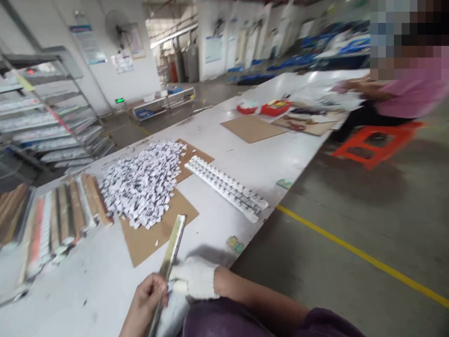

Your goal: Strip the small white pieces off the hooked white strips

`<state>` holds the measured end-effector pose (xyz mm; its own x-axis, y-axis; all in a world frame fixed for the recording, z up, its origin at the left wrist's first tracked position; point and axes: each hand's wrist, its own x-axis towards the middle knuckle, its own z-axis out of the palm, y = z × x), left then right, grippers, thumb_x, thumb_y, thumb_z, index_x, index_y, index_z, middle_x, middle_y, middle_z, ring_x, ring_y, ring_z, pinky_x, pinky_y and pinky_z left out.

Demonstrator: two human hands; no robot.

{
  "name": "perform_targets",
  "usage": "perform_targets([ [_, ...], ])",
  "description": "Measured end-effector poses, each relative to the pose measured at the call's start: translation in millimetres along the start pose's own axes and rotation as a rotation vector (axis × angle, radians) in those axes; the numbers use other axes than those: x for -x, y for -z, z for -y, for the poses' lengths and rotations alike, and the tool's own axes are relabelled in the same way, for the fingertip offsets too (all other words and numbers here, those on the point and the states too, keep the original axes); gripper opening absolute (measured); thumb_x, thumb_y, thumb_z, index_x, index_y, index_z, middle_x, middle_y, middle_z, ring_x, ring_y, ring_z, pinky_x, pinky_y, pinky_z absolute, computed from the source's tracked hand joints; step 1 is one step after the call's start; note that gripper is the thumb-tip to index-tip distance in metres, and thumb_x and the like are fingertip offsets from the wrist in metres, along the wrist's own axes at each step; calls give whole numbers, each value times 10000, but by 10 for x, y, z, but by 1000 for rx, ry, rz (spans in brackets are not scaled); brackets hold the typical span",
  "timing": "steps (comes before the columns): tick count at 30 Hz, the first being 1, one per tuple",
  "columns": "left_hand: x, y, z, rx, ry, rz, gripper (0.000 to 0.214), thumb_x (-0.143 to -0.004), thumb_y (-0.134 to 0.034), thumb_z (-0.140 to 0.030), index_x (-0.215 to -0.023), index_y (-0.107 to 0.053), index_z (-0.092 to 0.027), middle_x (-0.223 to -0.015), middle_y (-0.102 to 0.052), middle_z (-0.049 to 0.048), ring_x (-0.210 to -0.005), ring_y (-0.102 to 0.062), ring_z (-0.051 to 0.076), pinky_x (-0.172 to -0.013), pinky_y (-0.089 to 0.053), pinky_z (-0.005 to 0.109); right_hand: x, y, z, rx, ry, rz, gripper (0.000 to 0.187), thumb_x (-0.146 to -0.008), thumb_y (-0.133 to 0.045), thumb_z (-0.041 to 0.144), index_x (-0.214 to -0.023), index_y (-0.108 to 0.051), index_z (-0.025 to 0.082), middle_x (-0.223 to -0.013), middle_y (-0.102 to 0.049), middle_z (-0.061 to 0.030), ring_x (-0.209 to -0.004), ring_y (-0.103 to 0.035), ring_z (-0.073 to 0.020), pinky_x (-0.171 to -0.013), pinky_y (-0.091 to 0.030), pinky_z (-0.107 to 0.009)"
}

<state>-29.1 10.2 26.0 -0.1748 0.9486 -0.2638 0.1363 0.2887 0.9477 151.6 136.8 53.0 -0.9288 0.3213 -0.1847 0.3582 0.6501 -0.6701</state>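
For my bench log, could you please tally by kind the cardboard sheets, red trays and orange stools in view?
Cardboard sheets: 3
Red trays: 2
Orange stools: 1
Total: 6

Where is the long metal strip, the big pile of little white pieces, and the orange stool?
metal strip [173,250]: head view, middle of its shiny length.
pile of little white pieces [142,182]: head view, centre of the heap.
orange stool [380,140]: head view, its seat.

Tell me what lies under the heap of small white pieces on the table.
The heap of white pieces lies on a brown cardboard sheet on the white table. The cardboard beneath the heap's middle is covered, so anything else there cannot be seen.
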Motion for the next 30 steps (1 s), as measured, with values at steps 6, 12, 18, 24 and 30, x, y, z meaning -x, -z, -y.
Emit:
perform_targets([
  [6, -26, -258, -21, 263, 96, -107, 375, -767, -781, -482, -719, -561, -182, -573, -587, -28, -537, -500, 108, -591, -389, 240, -55, -165, 19, 182, -107, 95, 238, -927, -561, 381, -1010, -700, 206, -1010, -746, -100, -896, -687, -245, -697, -425, -299],
  [12, 51, -401, -41, 431, 101, -139, 333, -740, -800, -415, -768, -558, -188, -596, -542, -58, -499, -473, 88, -537, -388, 231, 74, -325, -86, 298, -89, -30, 176, -860, -615, 339, -1006, -697, 283, -973, -746, -26, -874, -701, -244, -654, -391, -327],
  [18, 174, -430, 21, -277, -249, -302, 254, -975, -583, -386, -826, -639, -189, -802, -615, 28, -733, -563, 146, -708, -450, 275, 131, -309, -126, 309, -36, -65, 200, -882, -622, 360, -1041, -678, 252, -958, -735, -33, -896, -688, -234, -684, -382, -337],
  [24, 201, -371, -27, -206, -192, -196, 306, -982, -567, -456, -829, -570, -192, -775, -600, 11, -712, -519, 138, -680, -422, 263, 178, -131, -15, 218, -106, 28, 152, -936, -585, 354, -953, -675, 233, -913, -741, -22, -810, -681, -198, -619, -318, -306],
  [30, 179, -369, -77, 309, -2, 147, 463, -856, -685, -624, -792, -494, -207, -538, -500, -64, -492, -418, 91, -543, -365, 234, 294, 19, -31, -81, -3, 25, 269, -973, -529, 333, -754, -615, 201, -690, -684, 21, -645, -614, -130, -579, -298, -275],
])
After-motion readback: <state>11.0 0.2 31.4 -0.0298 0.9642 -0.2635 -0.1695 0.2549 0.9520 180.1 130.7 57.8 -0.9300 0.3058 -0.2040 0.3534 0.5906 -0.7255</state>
